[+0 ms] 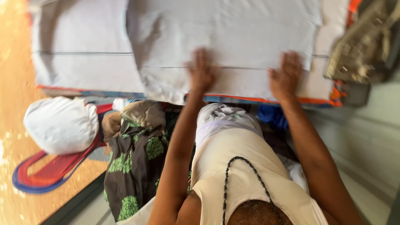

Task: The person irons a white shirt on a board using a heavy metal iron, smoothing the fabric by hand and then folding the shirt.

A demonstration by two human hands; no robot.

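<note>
A light grey cloth lies spread over a white-covered table in the upper part of the head view. My left hand rests flat on the cloth's near edge, fingers apart, slightly blurred. My right hand presses flat on the cloth further right, near the table's front edge. Neither hand holds anything. Below, my chest in a cream sleeveless top fills the foreground.
A dark cloth with green flower prints hangs at my left side. A white bundle sits in a red and blue basket on the orange floor. A brownish object stands at the table's right end.
</note>
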